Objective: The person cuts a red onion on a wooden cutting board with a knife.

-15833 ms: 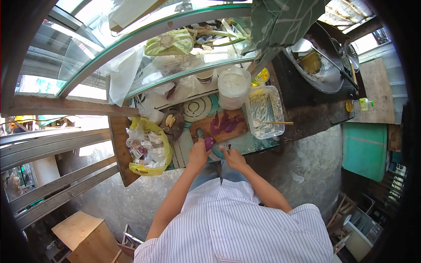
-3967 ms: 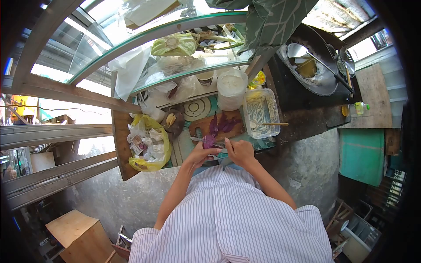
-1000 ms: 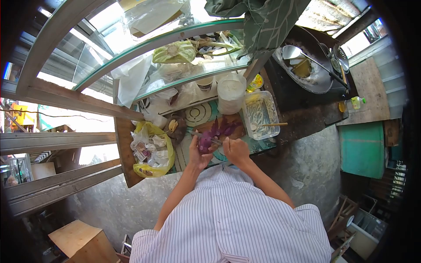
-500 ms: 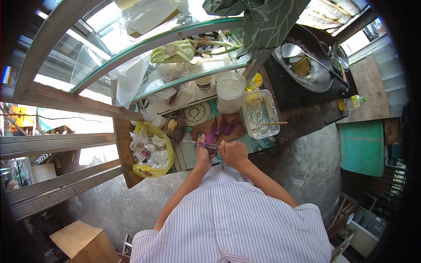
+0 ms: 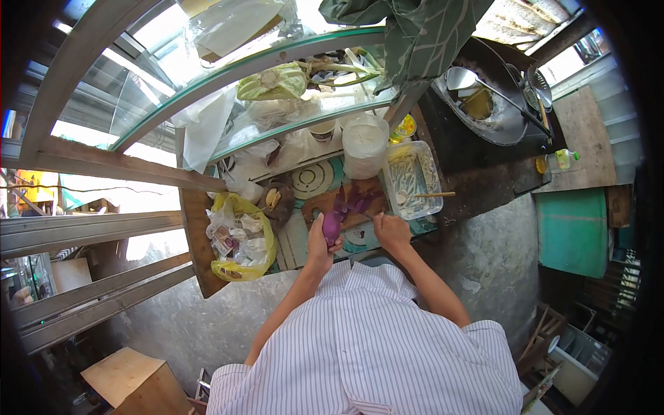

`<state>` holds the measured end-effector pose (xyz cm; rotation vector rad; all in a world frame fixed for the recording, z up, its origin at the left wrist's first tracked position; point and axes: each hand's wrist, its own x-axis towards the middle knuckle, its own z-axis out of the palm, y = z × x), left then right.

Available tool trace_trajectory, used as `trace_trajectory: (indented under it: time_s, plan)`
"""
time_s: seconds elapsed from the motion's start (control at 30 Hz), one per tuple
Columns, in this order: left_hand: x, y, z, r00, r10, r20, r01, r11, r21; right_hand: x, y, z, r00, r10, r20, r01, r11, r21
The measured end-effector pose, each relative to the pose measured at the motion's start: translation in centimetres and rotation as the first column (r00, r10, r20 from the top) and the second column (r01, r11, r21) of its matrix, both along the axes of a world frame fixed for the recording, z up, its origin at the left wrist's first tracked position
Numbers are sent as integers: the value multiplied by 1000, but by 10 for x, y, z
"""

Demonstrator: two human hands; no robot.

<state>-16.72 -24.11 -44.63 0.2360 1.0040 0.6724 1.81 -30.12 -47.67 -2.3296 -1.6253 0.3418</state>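
Observation:
In my left hand (image 5: 320, 250) is a peeled purple sweet potato (image 5: 332, 228), its upper end sticking out past my closed fingers. My right hand (image 5: 393, 232) is a fist to the right of it, apart from it. That fist is closed on a knife, whose blade is hardly visible now over the board's right edge. Beyond both hands lies a wooden cutting board (image 5: 317, 205) with dark purple peelings (image 5: 358, 200) on it.
A yellow plastic bag (image 5: 266, 247) of scraps stands left. Right of the board are a clear plastic tub (image 5: 413, 153) with a stick across it and a whitish round container (image 5: 364, 149). A wok (image 5: 508, 104) with a ladle sits farther right, below a glass case's frame.
My right hand has moved right, drawing the knife away from the sweet potato. The sweet potato now stands more upright in my left hand and shows more of its side.

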Motion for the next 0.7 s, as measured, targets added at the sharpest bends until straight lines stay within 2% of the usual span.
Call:
trace_trajectory:
  time_s: [0.1,0.17,0.23,0.3,0.33,0.4,0.43,0.5,0.6,0.7]
  plan:
    - [6,7,12,998,40,-42,-42,998,-45,2,-3,-2,996,-54,-74,50,997,-51]
    - [9,10,21,995,10,-95,-20,995,-98,-6,-2,0,992,-69,-110,63,996,-58]
    - [8,12,18,989,-23,-146,0,989,-151,-21,2,5,994,66,-86,-58,994,88]
    - [4,10,1,999,-17,-32,12,991,-136,-36,6,30,991,100,-92,-91,991,102]
    - [3,8,-4,999,-16,-34,11,991,-137,-42,8,40,986,136,-98,-124,985,120]
    - [4,2,-8,994,-66,-89,66,998,-4,-48,9,40,980,175,-91,-162,978,134]
    - [6,1,-7,994,-67,-89,67,998,-3,-49,9,39,973,215,-81,-202,968,151]
    - [10,-1,-6,966,-88,-245,104,993,53,-49,9,42,976,203,-73,-191,971,147]
    - [12,-3,-6,941,-85,-329,122,988,93,-49,9,39,978,196,-68,-183,970,160]
    - [12,-6,-7,936,-92,-341,131,987,95,-46,8,34,977,206,-61,-194,966,169]
